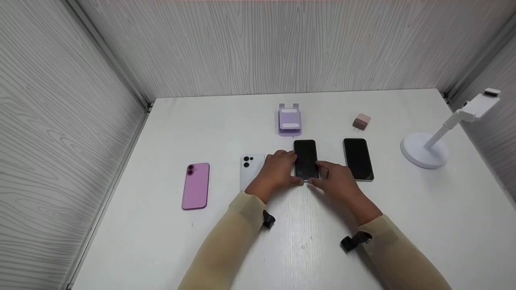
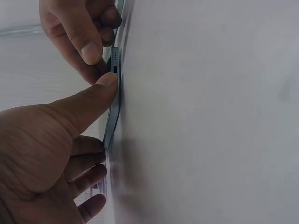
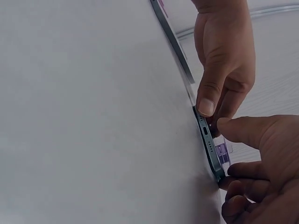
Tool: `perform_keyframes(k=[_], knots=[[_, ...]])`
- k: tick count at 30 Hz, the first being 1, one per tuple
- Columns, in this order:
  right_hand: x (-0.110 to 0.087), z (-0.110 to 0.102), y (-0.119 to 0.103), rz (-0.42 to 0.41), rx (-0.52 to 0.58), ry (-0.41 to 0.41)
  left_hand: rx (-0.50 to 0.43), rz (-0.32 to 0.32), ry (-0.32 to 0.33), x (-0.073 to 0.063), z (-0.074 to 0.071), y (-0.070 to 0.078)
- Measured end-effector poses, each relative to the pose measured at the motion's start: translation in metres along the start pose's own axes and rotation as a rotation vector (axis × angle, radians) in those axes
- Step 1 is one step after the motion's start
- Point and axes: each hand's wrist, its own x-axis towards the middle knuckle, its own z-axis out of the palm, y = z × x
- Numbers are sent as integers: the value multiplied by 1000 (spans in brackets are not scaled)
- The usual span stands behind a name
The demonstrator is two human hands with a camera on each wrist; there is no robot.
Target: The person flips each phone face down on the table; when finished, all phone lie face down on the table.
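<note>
Beige sleeves (image 1: 225, 241), nearest in the head view, extending over the table (image 1: 278, 266). Black-screened phone (image 1: 306, 159), mid-table, screen up, between the hands. Left hand (image 1: 278, 171), grasping its left side and near end; right hand (image 1: 339, 181), grasping its right side and near end, probably to steady it evenly. White phone (image 1: 248, 172), partly behind the left hand; pink phone (image 1: 195, 187), farther left, both camera side up; second black phone (image 1: 358, 159), right, screen up; purple stand (image 1: 290, 119) and pink plug (image 1: 361, 122), far; white stand (image 1: 437, 137), at right: all apparently set apart to leave handling room

Left wrist view: left thumb against the phone's near edge beside the port (image 2: 115, 69), fingers curled at its side, likely bracing it

Right wrist view: right fingers at the phone's corner, thumb by the rim, presumably keeping the screen uncovered
</note>
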Motion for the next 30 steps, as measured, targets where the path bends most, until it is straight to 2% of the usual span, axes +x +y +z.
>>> perform_keyframes(k=[7, 15, 19, 26, 30], knots=[[3, -2, -2, 78, 171, -5, 52, 8, 27, -2, 2, -1], [8, -8, -7, 217, 371, -114, 93, 28, 32, -5, 2, -1], [8, -8, -6, 250, 380, -142, 97, 30, 27, -7, 2, 0], [7, -10, -10, 244, 386, -161, 63, 20, 28, -9, 2, 1], [5, -8, -13, 218, 380, -119, 46, 18, 43, -10, 5, 2]])
